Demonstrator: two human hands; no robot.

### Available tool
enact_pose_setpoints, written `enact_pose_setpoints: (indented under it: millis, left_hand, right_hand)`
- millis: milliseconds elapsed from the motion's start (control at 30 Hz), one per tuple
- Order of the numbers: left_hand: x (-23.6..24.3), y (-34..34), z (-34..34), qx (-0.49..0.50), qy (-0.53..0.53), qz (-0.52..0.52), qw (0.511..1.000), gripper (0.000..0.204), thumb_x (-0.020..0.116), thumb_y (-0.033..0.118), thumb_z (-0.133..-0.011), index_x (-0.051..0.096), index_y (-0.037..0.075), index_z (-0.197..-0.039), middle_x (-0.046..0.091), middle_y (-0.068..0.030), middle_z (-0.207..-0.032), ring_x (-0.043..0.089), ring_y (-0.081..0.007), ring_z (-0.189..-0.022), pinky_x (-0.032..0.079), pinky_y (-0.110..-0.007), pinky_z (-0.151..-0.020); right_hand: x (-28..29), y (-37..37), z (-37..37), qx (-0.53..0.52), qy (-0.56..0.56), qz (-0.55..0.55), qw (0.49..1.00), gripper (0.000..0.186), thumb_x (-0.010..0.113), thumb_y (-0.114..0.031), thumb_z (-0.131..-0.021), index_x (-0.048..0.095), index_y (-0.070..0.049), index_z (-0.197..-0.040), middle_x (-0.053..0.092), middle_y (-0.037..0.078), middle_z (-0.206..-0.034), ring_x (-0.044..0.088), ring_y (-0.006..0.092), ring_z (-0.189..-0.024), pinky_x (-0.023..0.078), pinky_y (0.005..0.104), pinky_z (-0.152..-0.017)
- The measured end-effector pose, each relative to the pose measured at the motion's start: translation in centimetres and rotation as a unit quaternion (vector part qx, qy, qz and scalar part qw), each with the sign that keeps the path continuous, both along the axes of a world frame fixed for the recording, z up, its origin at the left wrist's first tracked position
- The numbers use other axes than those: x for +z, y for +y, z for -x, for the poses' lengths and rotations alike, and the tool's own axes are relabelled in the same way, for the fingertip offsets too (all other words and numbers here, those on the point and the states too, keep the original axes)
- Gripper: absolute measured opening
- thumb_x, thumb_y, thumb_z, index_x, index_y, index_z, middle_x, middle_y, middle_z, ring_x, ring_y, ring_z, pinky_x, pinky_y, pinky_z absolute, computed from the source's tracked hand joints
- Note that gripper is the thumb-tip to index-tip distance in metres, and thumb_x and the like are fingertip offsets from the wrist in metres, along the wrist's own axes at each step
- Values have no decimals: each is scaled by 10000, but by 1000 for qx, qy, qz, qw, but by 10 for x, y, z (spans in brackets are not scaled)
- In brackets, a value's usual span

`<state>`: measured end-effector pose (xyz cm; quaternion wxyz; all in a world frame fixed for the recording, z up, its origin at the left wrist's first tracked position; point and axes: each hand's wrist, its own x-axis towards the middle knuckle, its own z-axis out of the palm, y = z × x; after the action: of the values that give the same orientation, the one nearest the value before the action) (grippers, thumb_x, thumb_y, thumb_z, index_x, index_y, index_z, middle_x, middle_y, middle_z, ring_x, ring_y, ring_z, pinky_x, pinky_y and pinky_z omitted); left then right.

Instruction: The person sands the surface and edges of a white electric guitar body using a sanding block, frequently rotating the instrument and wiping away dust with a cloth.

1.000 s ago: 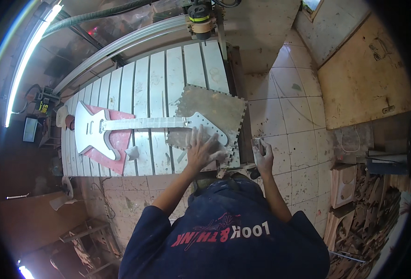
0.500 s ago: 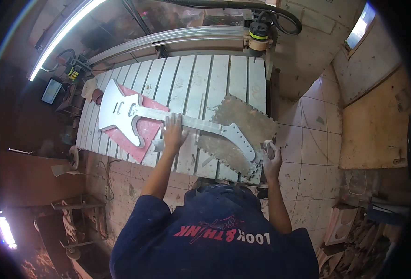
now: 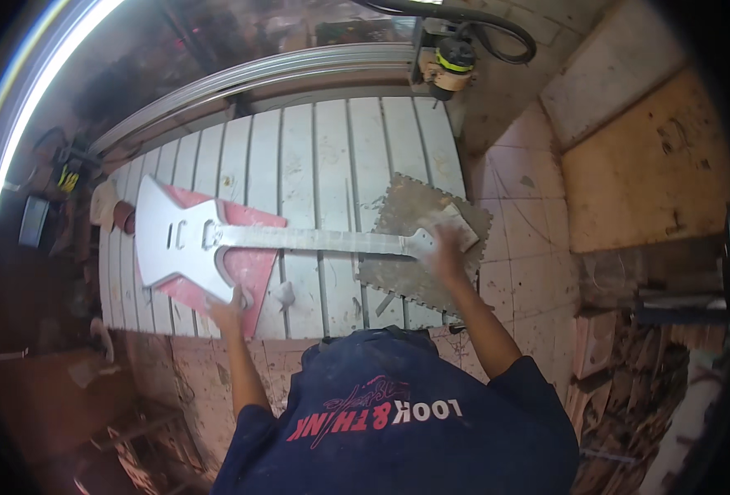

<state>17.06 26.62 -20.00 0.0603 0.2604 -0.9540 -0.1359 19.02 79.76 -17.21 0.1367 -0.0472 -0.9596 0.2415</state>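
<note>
A white electric guitar (image 3: 179, 247), body and neck in one piece, lies face up across the slatted table. Its angular body rests on a pink board (image 3: 257, 289), and its neck (image 3: 315, 240) stretches right to a grey-brown mat with toothed edges (image 3: 394, 276). My left hand (image 3: 229, 309) grips the tip of the body's near horn. Over the headstock end is my right hand (image 3: 446, 252), smeared by motion, its fingers unclear. A pale flat rectangular piece (image 3: 462, 227) shows beside that hand; whether it is held cannot be told. My hand and forearm hide most of the headstock.
The white slatted table (image 3: 299, 157) has a small crumpled pale scrap (image 3: 282, 295) near its front edge. Behind it run a metal rail (image 3: 249, 78) and a hanging black-and-yellow spindle (image 3: 454, 62). A wooden panel (image 3: 649, 165) stands to the right.
My left hand has moved from the neck to the near horn. My right hand has gone from the table's right side to the headstock. The guitar has turned slightly, its neck more level.
</note>
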Motion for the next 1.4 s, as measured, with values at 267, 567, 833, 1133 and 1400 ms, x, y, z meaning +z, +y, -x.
enact_pose_setpoints:
  millis: [267, 567, 833, 1133, 1400]
  left_hand:
    - [-44, -39, 27, 137, 49, -587, 797, 466, 837, 246, -883, 685, -86, -1173, 708, -117, -1039, 668, -206, -920, 556, -366, -822]
    - [35, -18, 21, 171, 125, -592, 777, 302, 833, 248, -870, 670, 14, -971, 649, -60, -844, 659, -153, -711, 498, -313, -552]
    - [166, 32, -24, 81, 293, -589, 749, 369, 733, 240, -930, 521, -1, -1113, 583, -66, -951, 590, -136, -832, 503, -299, -735]
    - [201, 70, -44, 39, 361, -447, 817, 415, 768, 323, -962, 516, 1, -1030, 533, -67, -987, 497, -119, -907, 455, -309, -825]
    - [182, 54, -25, -5, 348, -423, 837, 277, 700, 232, -1020, 522, 21, -1024, 527, -23, -929, 496, -111, -882, 440, -310, -782]
  right_hand:
    - [-24, -61, 17, 41, -126, -140, 981, 567, 863, -357, -741, 660, -129, -1219, 678, 84, -1193, 606, 286, -1205, 376, 546, -1082]
    - [-20, -61, 14, 44, -97, -66, 992, 454, 868, -278, -688, 709, -94, -1072, 727, 139, -989, 686, 348, -987, 451, 480, -952]
    - [55, -37, -10, 54, -126, 8, 991, 374, 863, -270, -696, 754, -70, -993, 752, 140, -915, 716, 358, -869, 538, 447, -842]
    - [82, -3, 21, 132, -286, 54, 948, 379, 854, -236, -691, 741, -32, -989, 743, 206, -922, 724, 404, -868, 576, 447, -797]
    - [55, -4, 20, 185, -315, 117, 924, 379, 839, -293, -768, 762, -56, -1053, 752, 204, -952, 730, 370, -891, 567, 440, -814]
